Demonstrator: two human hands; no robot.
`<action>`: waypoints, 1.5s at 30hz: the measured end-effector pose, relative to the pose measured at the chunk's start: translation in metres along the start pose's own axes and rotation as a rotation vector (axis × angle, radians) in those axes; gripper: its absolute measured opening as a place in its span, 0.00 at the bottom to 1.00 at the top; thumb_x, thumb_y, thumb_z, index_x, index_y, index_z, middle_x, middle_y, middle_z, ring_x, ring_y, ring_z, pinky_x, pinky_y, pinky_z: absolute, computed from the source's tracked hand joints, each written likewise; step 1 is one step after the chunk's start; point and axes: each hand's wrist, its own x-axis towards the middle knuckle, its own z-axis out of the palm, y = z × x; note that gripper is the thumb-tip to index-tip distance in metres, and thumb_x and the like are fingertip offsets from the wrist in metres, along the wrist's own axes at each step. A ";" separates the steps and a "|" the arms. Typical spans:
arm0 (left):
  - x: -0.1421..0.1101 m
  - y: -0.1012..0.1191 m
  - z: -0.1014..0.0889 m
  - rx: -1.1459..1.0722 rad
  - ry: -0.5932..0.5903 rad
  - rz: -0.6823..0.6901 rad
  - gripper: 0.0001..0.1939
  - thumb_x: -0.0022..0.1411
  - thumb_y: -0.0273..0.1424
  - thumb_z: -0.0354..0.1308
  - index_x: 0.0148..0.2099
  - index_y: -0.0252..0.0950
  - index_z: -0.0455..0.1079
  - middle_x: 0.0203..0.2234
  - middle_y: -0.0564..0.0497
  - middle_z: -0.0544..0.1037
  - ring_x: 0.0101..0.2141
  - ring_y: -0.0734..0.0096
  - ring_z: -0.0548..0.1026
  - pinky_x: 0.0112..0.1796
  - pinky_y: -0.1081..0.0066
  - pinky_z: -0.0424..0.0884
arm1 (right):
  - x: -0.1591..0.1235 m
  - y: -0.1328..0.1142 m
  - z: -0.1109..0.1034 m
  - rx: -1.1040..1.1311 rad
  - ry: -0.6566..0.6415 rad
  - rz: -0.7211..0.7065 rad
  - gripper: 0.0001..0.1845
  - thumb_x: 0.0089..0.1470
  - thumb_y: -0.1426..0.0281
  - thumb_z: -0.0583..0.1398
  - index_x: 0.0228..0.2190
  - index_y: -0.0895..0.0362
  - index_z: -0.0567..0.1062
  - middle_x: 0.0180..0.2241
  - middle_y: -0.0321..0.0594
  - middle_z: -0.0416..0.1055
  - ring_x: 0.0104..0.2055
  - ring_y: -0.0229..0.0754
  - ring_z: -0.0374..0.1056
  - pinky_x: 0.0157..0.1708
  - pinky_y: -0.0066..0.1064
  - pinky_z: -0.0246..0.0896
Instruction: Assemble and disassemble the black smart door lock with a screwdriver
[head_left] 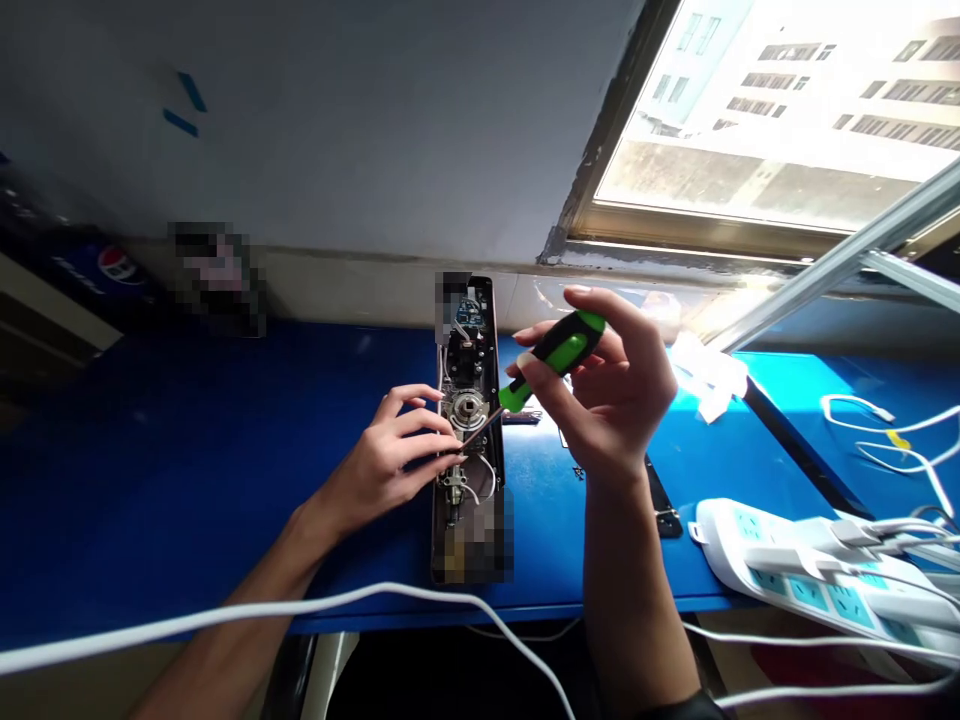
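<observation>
Your right hand point(604, 395) pinches the green-and-black moulded handle of a screwdriver point(559, 350) in a narrow fingertip grip, so that its thin steel shaft point(480, 428) slants down toward the plate. Your left hand point(390, 455) lies curled against the left side of a long, dark metal door-lock plate point(486, 340), apparently bracing it; you cannot tell whether it fully grips. The plate lies lengthwise near the middle of the blue worktop point(225, 450), close to its wall-side edge, with a round, ridged metal fitting point(465, 410) and thin white wires point(490, 478) exposed. A white plastic power strip point(780, 570) crowded with plugs sits at the near right corner, and a white cable point(300, 603) crosses the near edge.
</observation>
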 end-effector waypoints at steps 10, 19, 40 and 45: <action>-0.002 0.002 0.004 -0.063 0.049 -0.096 0.06 0.62 0.27 0.72 0.40 0.38 0.78 0.36 0.49 0.83 0.53 0.56 0.72 0.51 0.56 0.72 | -0.004 0.002 -0.001 -0.023 0.038 0.015 0.26 0.60 0.70 0.66 0.58 0.46 0.70 0.45 0.42 0.76 0.44 0.47 0.80 0.30 0.38 0.83; -0.002 0.003 0.001 -0.104 0.021 -0.079 0.05 0.64 0.26 0.70 0.42 0.38 0.79 0.36 0.49 0.83 0.53 0.57 0.71 0.52 0.58 0.74 | -0.001 0.000 -0.002 0.008 0.000 -0.038 0.30 0.58 0.75 0.66 0.59 0.47 0.69 0.46 0.41 0.76 0.45 0.46 0.81 0.33 0.36 0.84; -0.010 0.000 0.001 0.206 -0.036 -0.122 0.13 0.69 0.35 0.66 0.53 0.36 0.78 0.56 0.40 0.75 0.61 0.46 0.65 0.58 0.46 0.72 | 0.005 -0.008 0.021 -0.133 -0.152 -0.209 0.30 0.56 0.73 0.71 0.58 0.46 0.75 0.44 0.39 0.81 0.40 0.43 0.79 0.37 0.37 0.81; -0.009 0.000 0.000 0.201 -0.001 -0.127 0.12 0.70 0.33 0.65 0.54 0.38 0.77 0.53 0.43 0.76 0.61 0.48 0.66 0.58 0.47 0.71 | 0.010 -0.016 0.016 -0.017 -0.288 -0.083 0.23 0.70 0.70 0.56 0.63 0.48 0.72 0.57 0.45 0.77 0.53 0.47 0.77 0.50 0.44 0.79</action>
